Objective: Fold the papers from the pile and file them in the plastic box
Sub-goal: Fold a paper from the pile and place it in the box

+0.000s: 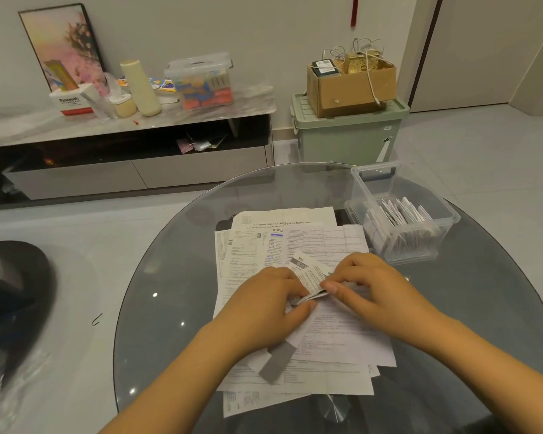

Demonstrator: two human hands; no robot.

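A pile of printed papers (298, 245) lies spread over the middle of the round glass table (170, 277). Above the pile, both hands hold one small folded paper (312, 277). My left hand (273, 302) pinches its near left end between thumb and fingers. My right hand (367, 283) pinches its right end, thumb on the folded edge. A clear plastic box (402, 214) stands at the table's far right, open, with several folded papers standing in it.
A low cabinet (132, 126) with a lidded clear bin, bottle and cartons runs along the wall behind. A green storage bin (348, 133) carrying a cardboard box stands beyond the table. A dark object (13, 277) sits on the floor at left.
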